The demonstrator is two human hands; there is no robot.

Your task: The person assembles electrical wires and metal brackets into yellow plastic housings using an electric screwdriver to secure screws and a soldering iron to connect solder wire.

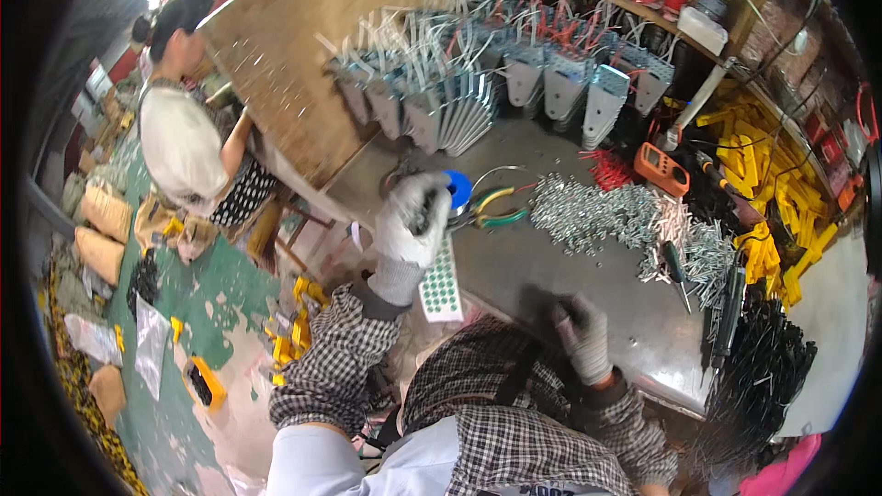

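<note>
My left hand [413, 220], in a whitish work glove with dark patches, is at the left part of the metal table with its fingers curled in. What they hold, if anything, I cannot make out. Right beside it is a blue spool [457, 189]. A white sheet with rows of green round stickers [440, 287] reaches down from beside this hand; whether the fingers grip it is hidden. Pliers with green and yellow handles [499, 217] lie to the right. My right hand [584, 338], also gloved, hovers near the table's front edge, fingers loosely apart, nothing seen in it.
Metal brackets with wires [562, 87] stand in rows at the back. Loose screws [588, 211], an orange meter [661, 170], a screwdriver [676, 271], yellow parts [763, 165] and black cable ties [763, 367] cover the right side. Another person [184, 129] sits behind a wooden panel [285, 55].
</note>
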